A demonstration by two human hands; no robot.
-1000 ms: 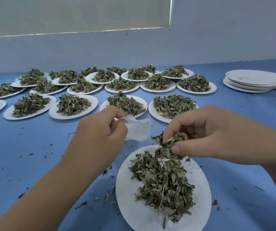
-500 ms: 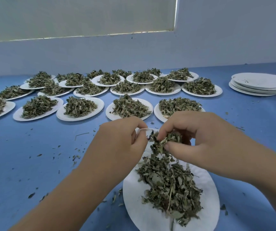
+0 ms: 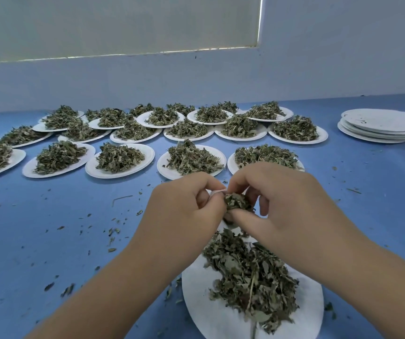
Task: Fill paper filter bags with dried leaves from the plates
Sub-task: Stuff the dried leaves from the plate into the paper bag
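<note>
My left hand [image 3: 184,209] pinches a white paper filter bag [image 3: 217,192]; only a sliver of the bag shows between my hands. My right hand [image 3: 287,206] pinches a clump of dried leaves [image 3: 237,203] right at the bag's mouth. Both hands meet above the far edge of the near white paper plate [image 3: 211,311], which carries a loose heap of dried green leaves [image 3: 252,275]. Most of the bag is hidden behind my fingers.
Several white plates heaped with dried leaves [image 3: 191,157] stand in rows across the blue table [image 3: 50,228], up to the wall. A stack of bare white plates [image 3: 380,126] sits at the far right. Leaf crumbs [image 3: 113,231] lie scattered on the table to the left.
My right hand lifted a pinch of leaves off the near plate and brought it to the bag. My left hand moved right to meet it, and the bag is now mostly hidden.
</note>
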